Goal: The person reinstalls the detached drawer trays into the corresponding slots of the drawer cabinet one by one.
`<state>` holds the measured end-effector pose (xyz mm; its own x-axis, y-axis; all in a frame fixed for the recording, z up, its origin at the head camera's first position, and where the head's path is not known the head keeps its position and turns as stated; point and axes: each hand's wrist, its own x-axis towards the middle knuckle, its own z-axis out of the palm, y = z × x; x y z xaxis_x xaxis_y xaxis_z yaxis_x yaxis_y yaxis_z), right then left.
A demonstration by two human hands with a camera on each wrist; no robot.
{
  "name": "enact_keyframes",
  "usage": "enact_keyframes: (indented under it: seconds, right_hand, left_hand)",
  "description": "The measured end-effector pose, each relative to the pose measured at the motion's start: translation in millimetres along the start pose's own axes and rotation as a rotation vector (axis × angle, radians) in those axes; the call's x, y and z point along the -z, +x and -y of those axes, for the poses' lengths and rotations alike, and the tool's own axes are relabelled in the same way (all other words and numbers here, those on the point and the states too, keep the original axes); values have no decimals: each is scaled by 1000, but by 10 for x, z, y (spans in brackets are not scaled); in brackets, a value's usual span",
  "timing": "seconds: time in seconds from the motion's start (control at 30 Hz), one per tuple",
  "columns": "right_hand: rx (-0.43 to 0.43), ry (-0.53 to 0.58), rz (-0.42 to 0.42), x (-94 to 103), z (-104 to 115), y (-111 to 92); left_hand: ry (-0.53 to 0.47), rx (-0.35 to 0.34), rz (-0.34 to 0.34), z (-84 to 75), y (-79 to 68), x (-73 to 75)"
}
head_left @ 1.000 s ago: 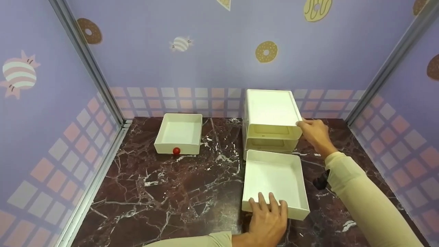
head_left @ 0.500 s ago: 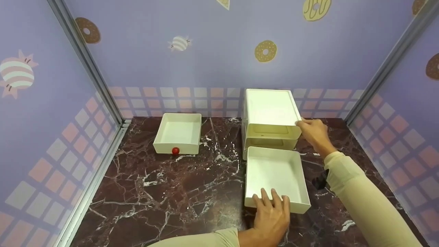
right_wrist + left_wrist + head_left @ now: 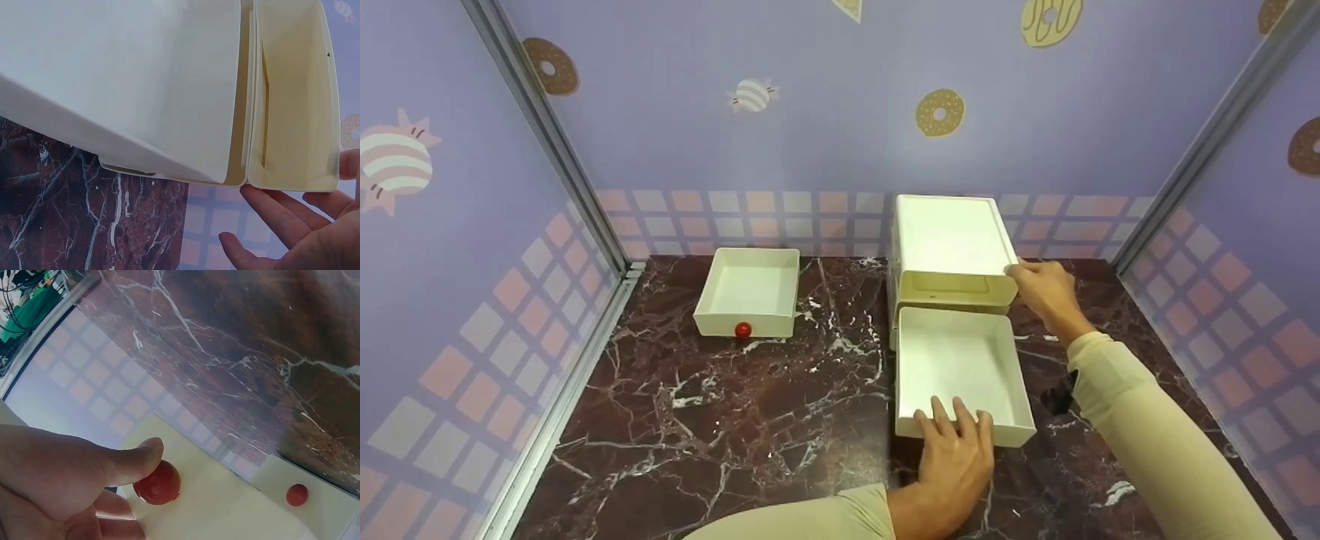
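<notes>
My left hand (image 3: 956, 454) grips the front wall of a white drawer (image 3: 960, 360), fingers over the rim. In the left wrist view its thumb lies against the drawer's red round knob (image 3: 158, 484). The drawer's back end overlaps the lower opening of a white two-level drawer cabinet (image 3: 954, 232). Above it, the upper opening (image 3: 298, 95) has no drawer in it. My right hand (image 3: 1046, 292) holds the cabinet by its upper front right corner, several fingers along the side wall in the right wrist view.
A second white drawer (image 3: 754, 285) with a red knob (image 3: 743, 330) sits on the dark marbled tabletop (image 3: 720, 420) to the left, near the back. Patterned purple walls (image 3: 810, 135) enclose the back and both sides.
My left hand has moved the drawer away from me, up to the cabinet's lower opening, which it now mostly covers. My right hand stays at the cabinet's corner.
</notes>
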<state>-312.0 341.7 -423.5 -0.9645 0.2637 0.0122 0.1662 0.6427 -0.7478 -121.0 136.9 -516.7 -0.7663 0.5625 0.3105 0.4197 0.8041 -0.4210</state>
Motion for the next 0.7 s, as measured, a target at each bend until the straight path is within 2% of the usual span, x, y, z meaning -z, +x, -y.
enact_keyframes:
  seconds: [0.27,0.53,0.7]
  right_hand:
    - [17,22,9,2,-7,-3]
    - [15,27,12,-1,-12,-13]
    - [27,32,12,5,-9,-17]
  left_hand:
    - [15,18,-21,-25,110,-62]
    - [17,13,57,-56,195,-95]
    - [40,31,23,-86,228,-133]
